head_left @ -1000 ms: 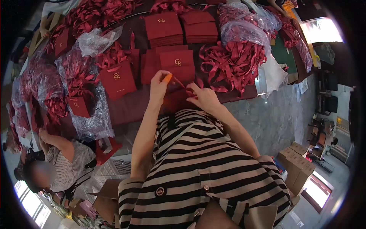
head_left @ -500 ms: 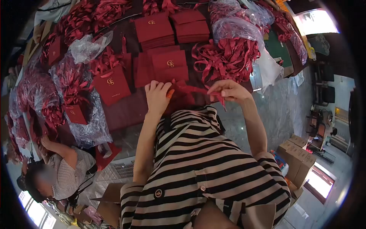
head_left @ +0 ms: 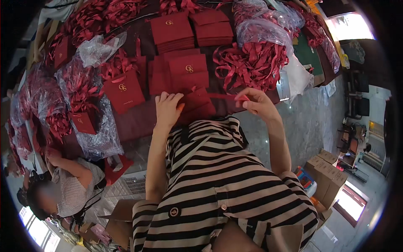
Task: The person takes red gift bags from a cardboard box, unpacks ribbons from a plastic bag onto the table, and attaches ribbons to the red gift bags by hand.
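At the table's near edge lies a dark red pouch (head_left: pixel 196 104), partly hidden by my left hand. My left hand (head_left: pixel 168 110) grips its left side with bent fingers; something orange shows at the thumb. From the pouch a red ribbon (head_left: pixel 222 96) runs taut to the right. My right hand (head_left: pixel 260 105) pinches the ribbon's far end between thumb and fingers, off to the right of the pouch. Just beyond my hands are overlapping red pouches (head_left: pixel 188 67) with a gold logo. A large heap of red ribbons (head_left: pixel 252 65) spills from clear plastic above my right hand.
Two stacks of red pouches (head_left: pixel 172 31) stand farther back. Left of my hands are another logo pouch (head_left: pixel 124 93) and plastic-wrapped ribbon bundles (head_left: pixel 79 84). A co-worker (head_left: pixel 77 185) sits at the lower left. Cardboard boxes (head_left: pixel 329 174) stand on the floor at right.
My right hand has moved right and slightly up, drawing the ribbon straighter. My left hand has shifted a little left, and more of the pouch shows.
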`<state>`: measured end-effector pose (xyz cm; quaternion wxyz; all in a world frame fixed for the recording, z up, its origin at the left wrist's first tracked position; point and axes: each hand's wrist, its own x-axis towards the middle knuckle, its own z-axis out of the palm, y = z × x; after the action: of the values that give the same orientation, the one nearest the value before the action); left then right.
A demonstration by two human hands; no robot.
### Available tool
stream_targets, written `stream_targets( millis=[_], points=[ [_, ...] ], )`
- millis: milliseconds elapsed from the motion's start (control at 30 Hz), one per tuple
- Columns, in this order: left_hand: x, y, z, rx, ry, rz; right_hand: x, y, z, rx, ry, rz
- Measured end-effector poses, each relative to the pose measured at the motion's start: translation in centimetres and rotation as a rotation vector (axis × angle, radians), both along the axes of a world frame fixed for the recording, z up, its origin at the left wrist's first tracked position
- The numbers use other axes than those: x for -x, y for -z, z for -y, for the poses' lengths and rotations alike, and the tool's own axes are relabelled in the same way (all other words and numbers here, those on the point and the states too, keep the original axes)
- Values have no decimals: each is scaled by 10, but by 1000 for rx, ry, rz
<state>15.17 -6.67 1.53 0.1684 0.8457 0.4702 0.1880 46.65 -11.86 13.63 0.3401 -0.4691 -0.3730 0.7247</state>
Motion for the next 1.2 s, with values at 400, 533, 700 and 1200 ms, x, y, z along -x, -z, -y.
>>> stream_targets(
  millis=[400,533,700,1200],
  points=[
    [18,-16,-7,232,53,29,-25,-46,3,-624,-112,1299],
    [21,-3,-8,306,-32,129,-26,-56,-7,-930,-266,1338],
    [25,1,-13,356,-17,180,-14,-31,-12,-638,216,535],
    [8,3,-15,631,-87,562,113,72,-22,-382,-95,545]
  ],
)
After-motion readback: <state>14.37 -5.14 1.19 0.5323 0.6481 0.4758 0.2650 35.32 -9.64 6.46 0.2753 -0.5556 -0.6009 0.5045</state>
